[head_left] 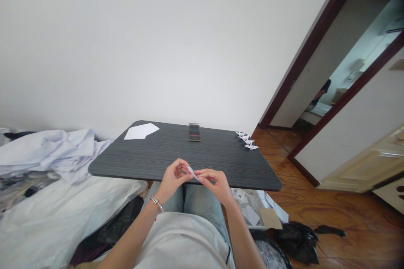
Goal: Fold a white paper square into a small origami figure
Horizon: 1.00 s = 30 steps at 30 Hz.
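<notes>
Pinching a small folded piece of white paper (192, 172) between their fingertips, the left hand (172, 178) and right hand (217, 185) meet, both partly curled, just over the near edge of a dark grey wood-grain table (151, 155), a silver bracelet (156, 204) circling the left wrist. Farther out on the tabletop, a blurred dark rectangular object (194, 132) sits near the far edge, white paper sheets (141, 131) lie at the far left corner, and a row of small folded paper pieces (247, 140) lines the right corner.
</notes>
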### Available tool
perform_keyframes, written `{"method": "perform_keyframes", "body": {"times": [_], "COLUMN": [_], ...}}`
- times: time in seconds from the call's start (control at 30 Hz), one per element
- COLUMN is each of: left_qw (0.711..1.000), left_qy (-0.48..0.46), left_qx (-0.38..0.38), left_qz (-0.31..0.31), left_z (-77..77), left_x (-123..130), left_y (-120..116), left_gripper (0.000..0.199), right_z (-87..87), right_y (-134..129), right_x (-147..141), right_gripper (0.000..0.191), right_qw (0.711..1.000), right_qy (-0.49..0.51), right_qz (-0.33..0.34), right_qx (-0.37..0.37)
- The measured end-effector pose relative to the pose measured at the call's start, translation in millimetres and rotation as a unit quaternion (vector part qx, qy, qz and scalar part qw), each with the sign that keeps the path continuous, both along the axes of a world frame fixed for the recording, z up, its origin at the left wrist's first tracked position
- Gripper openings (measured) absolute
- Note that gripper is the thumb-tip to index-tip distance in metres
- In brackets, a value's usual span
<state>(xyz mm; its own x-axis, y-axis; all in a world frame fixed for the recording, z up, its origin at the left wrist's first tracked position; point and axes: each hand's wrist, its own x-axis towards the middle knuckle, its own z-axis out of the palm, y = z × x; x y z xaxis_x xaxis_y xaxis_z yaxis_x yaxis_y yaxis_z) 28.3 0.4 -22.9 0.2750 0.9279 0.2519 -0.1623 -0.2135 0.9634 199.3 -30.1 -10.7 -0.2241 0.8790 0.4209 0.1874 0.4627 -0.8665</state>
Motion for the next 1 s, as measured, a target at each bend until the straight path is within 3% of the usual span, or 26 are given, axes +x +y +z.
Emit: {"method": "perform_keyframes", "body": {"times": [1.0], "left_qw": [1.0], "left_qy": [-0.001], "left_qx": [-0.005], "left_qz": [-0.003], "left_z": [0.3], "left_x": [0.1], "left_y": [-0.6], "left_gripper": [0.028], "right_z": [-0.1], "right_y": [-0.1], "right_x": [2.8], "right_gripper": [0.014], "right_qw": [1.0], "right_qy": [-0.001], "right_qz": [0.02], "right_qx": [0.0]}}
